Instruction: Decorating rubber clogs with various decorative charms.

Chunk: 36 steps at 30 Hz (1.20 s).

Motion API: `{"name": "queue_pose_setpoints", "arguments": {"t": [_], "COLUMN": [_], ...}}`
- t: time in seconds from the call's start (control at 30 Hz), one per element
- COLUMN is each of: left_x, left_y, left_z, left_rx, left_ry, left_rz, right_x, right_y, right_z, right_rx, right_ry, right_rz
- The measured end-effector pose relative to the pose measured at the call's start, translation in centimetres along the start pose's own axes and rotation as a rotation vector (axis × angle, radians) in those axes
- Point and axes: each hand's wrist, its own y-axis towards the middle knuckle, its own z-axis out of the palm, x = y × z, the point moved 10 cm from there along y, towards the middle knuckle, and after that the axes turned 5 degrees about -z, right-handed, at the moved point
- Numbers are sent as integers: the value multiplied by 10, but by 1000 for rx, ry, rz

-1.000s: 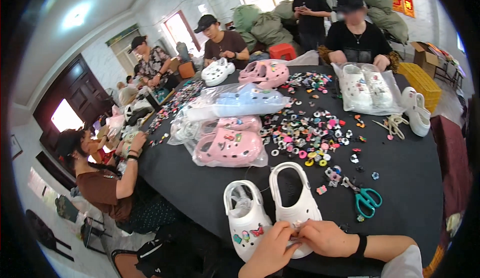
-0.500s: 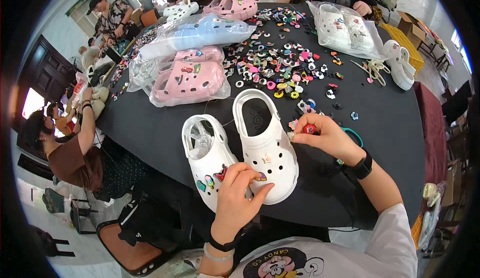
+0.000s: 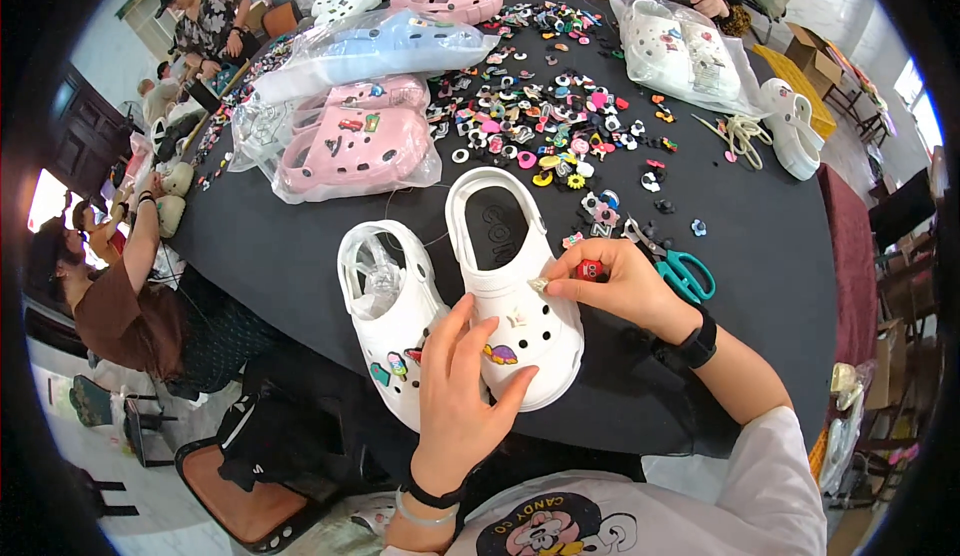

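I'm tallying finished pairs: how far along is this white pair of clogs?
Partly done. The left clog carries a few charms near its toe, and the right clog has one purple charm. The left hand steadies that clog while the right hand presses a small charm on. Most holes remain empty.

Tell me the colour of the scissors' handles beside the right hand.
Teal, seen in the head view: scissors, right hand.

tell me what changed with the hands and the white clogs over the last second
The right hand came back from the charm pile beside the scissors and now presses a small pale charm onto the right white clog, with a red charm tucked in its fingers. The left hand stayed on the clogs' toes, steadying them. The left white clog, bagged pink clogs and loose charms stayed put.
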Motion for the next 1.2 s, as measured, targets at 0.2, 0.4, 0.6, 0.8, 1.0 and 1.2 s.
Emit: {"name": "queue_pose_setpoints", "arguments": {"t": [0.2, 0.4, 0.6, 0.8, 1.0, 1.2], "left_x": [2, 5, 6, 7, 5, 11], "left_y": [4, 4, 4, 4, 5, 1], "left_z": [3, 3, 3, 5, 5, 3], "left_rx": [47, 62, 60, 69, 73, 38], "left_ry": [0, -61, -99, -88, -79, -128], "left_rz": [-23, 1, 16, 13, 25, 4], "right_x": [-5, -3, 1, 36, 43, 25], "right_y": [6, 12, 25, 44, 59, 41], "right_z": [4, 7, 4, 26, 49, 15], "right_rx": [97, 117, 142, 273, 633, 361], "right_ry": [35, -104, -232, -651, -833, -309], "right_rz": [17, -91, 29, -176, -217, -136]}}
